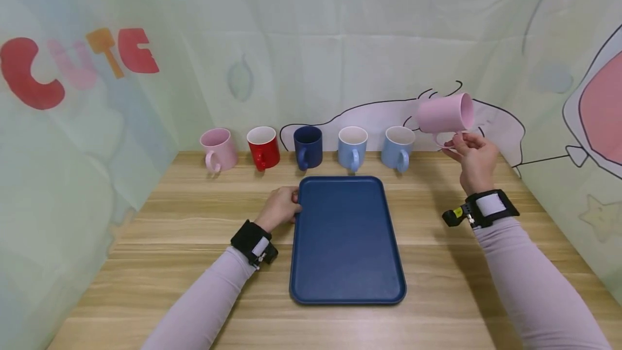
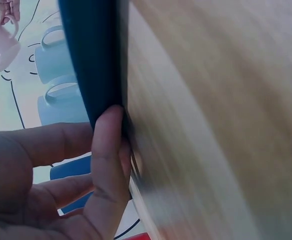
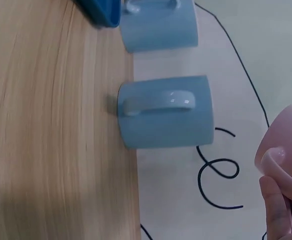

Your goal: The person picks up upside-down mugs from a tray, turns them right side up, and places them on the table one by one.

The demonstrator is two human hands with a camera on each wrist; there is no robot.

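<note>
Up at the right, above the table, my right hand (image 1: 477, 156) pinches the handle of a pink mug (image 1: 442, 114), which lies tipped on its side in the air with its mouth to the right. The right wrist view shows part of this pink mug (image 3: 287, 142) and fingertips at its handle. My left hand (image 1: 281, 207) grips the left rim of a dark blue rectangular tray (image 1: 347, 239) near its far corner. In the left wrist view, thumb and fingers lie on both sides of the tray's edge (image 2: 98, 60).
Behind the tray, a row of upright mugs stands along the back: pink (image 1: 221, 150), red (image 1: 264, 149), dark blue (image 1: 311, 145) and two light blue ones (image 1: 351, 147) (image 1: 396, 147). A printed curtain (image 1: 311, 42) rises behind the wooden table (image 1: 184, 263).
</note>
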